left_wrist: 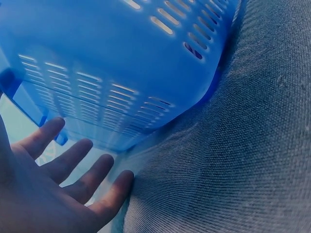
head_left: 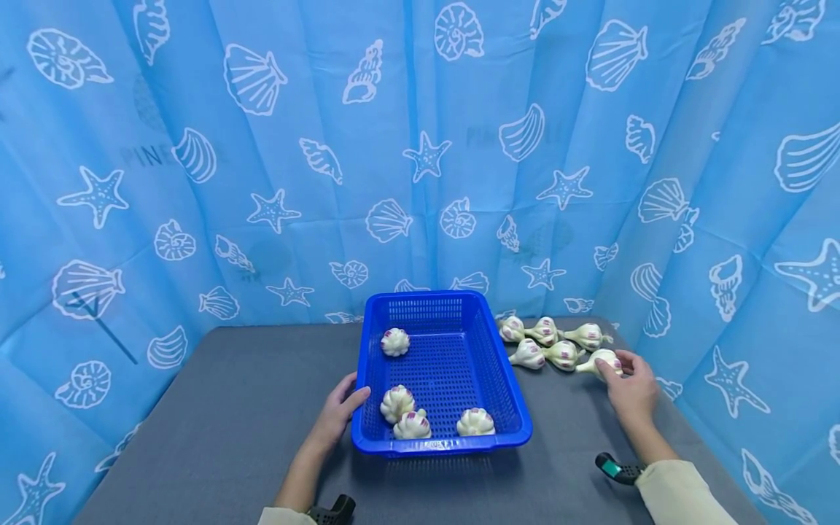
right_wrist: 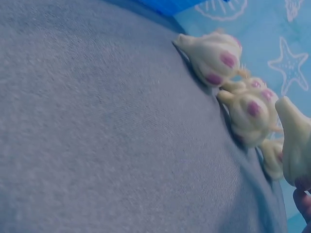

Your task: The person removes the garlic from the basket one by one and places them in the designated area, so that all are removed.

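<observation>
A blue plastic basket (head_left: 438,441) with slotted sides stands mid-table, holding several garlic bulbs, among them one bulb (head_left: 395,342) toward the back left. My left hand (head_left: 337,412) is at the basket's left side, thumb at the rim; in the left wrist view its fingers (left_wrist: 80,182) extend straight beside the slotted wall. Right of the basket, my right hand (head_left: 631,386) pinches a garlic bulb (head_left: 600,362) between thumb and fingers, its stem pointing left. That held bulb (right_wrist: 297,145) shows at the right edge of the right wrist view, with a fingertip beneath it.
Several more garlic bulbs (head_left: 543,331) lie grouped between the basket and my right hand, near the table's back edge. A grey cloth covers the table (head_left: 262,408). Behind and at both sides hangs a blue curtain (head_left: 295,182) with white shell prints.
</observation>
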Available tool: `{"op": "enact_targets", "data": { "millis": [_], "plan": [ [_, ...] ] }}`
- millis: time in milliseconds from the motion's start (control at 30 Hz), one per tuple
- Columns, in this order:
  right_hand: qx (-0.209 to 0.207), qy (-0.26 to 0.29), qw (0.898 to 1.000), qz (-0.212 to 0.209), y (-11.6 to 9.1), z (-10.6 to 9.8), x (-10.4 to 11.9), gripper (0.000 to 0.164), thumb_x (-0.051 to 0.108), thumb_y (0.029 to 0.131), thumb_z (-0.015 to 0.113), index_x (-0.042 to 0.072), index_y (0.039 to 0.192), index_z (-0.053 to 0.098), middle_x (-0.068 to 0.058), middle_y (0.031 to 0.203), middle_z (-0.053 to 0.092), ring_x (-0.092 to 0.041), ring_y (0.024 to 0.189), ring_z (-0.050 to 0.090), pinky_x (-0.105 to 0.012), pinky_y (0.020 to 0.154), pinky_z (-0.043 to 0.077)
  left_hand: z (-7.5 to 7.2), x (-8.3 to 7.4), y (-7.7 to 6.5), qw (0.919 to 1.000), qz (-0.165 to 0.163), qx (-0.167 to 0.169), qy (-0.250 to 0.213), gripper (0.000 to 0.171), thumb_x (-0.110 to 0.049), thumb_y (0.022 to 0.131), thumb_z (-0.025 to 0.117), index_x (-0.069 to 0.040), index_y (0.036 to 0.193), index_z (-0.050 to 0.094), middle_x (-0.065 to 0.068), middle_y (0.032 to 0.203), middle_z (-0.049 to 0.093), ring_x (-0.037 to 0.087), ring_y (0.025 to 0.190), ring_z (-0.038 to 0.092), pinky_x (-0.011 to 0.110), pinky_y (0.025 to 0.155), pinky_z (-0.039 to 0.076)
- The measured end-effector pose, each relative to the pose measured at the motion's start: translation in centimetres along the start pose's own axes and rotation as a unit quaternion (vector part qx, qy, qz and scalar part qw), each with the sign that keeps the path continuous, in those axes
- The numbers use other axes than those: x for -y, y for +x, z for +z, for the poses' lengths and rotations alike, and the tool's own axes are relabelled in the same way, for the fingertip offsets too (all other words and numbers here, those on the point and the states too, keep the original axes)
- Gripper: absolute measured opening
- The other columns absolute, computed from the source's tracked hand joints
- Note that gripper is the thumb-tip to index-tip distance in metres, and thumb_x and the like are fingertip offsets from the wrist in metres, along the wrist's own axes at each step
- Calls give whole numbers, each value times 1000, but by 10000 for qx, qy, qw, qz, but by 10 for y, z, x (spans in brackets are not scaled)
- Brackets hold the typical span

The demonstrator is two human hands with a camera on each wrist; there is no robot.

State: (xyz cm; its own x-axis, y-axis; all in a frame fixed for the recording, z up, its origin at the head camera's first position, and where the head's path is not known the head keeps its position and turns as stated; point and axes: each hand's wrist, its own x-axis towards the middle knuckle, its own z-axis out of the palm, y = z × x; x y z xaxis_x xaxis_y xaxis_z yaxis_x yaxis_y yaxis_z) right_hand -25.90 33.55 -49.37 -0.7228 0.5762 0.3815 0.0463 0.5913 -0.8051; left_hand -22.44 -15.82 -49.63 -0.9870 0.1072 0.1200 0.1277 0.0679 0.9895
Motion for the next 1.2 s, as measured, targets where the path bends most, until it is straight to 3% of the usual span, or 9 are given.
{"op": "enact_targets", "data": {
  "millis": [467,800,1200],
  "plan": [
    [119,-342,9990,265,15,6,-14,54,20,90,69,-11,129,47,-31,117,53,-44,108,50,-54,91,36,1,-2,-2,10000,-14,31,16,52,-27,98,54,-2,143,43,24,137,49,37,120,51,53,94,46],
    [349,-655,9963,429,26,11,-26,56,18,90,68,-12,131,45,-31,119,49,-46,111,45,-56,94,33,0,0,0,10000,-2,46,13,51,-27,98,55,-1,140,45,23,133,52,34,116,54,49,92,48],
    [745,-773,9941,146,27,15,-23,55,16,89,65,-13,131,43,-32,119,46,-46,111,41,-57,93,31,-1,0,0,10000,-8,24,37,50,-26,98,55,-1,140,45,23,133,52,34,117,53,50,93,47]
  ]
}}
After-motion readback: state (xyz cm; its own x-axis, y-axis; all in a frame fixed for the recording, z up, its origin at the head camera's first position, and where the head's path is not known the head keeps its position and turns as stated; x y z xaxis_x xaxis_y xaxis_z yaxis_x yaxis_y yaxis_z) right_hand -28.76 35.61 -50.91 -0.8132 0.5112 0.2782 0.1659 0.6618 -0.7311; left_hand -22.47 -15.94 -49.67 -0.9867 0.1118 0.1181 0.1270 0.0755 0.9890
